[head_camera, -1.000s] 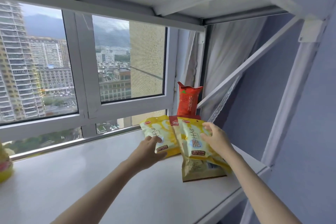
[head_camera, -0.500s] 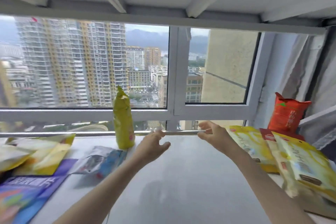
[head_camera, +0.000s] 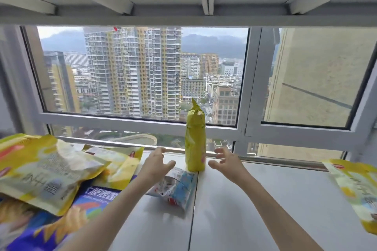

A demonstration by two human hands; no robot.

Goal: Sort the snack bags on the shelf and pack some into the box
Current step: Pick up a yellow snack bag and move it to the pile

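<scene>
White shelf [head_camera: 265,199], view swung left, both hands now flanking green bag [head_camera: 194,142]

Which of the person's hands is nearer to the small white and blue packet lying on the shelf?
The left hand: it hovers right over the white and blue packet, overlapping its near end. The right hand is further right, past the upright green bag, holding nothing.

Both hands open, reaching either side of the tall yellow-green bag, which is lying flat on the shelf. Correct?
Not quite. In the head view the tall yellow-green bag stands upright on the shelf by the window rail, not flat. The rest holds: left hand and right hand are open on either side, with no grip on it.
</scene>
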